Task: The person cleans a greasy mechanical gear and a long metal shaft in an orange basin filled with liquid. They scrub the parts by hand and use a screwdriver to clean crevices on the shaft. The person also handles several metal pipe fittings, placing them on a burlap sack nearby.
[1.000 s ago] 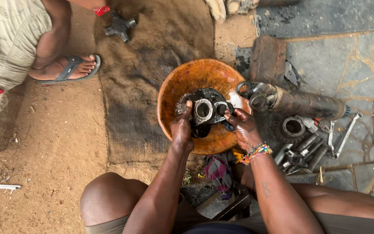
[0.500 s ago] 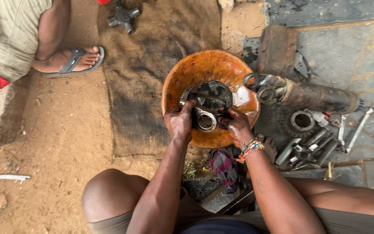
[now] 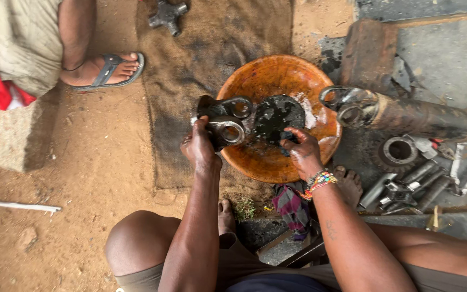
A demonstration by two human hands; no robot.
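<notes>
Both hands are at the orange bowl [image 3: 320, 141]. Left hand [image 3: 201, 147] is closed around a greasy metal yoke [image 3: 224, 120], thumb and fingers clamped on its lower lug. Half a second ago the yoke sat over the bowl's centre with both hands on it; now it hangs at the bowl's 9 o'clock rim, partly over the burlap mat [image 3: 201, 59]. Right hand [image 3: 302, 153] has let go of the yoke; its fingers are curled on a small dark wad [image 3: 289, 139], likely a rag, at the 6 o'clock edge of the black sludge [image 3: 278, 115] in the bowl. How tightly it grips cannot be told.

Judgement: the part has been lifted clear of the wash and the hands have split duties, one holding, one tending to the bowl.

Near field, 6 o'clock: own knees, bare feet, a striped cloth [image 3: 292, 205].

At 3 o'clock of the bowl: a shaft [image 3: 417, 116] with a yoke end touching the rim, a ring gear [image 3: 398, 151] below it, and loose tools [image 3: 422, 181] beyond that.

Far field: at 12 o'clock, a cross-shaped joint [image 3: 167, 15] lies on the mat. At 10 o'clock, another person's sandalled foot [image 3: 106, 69] rests on the dirt, well apart from the work.
</notes>
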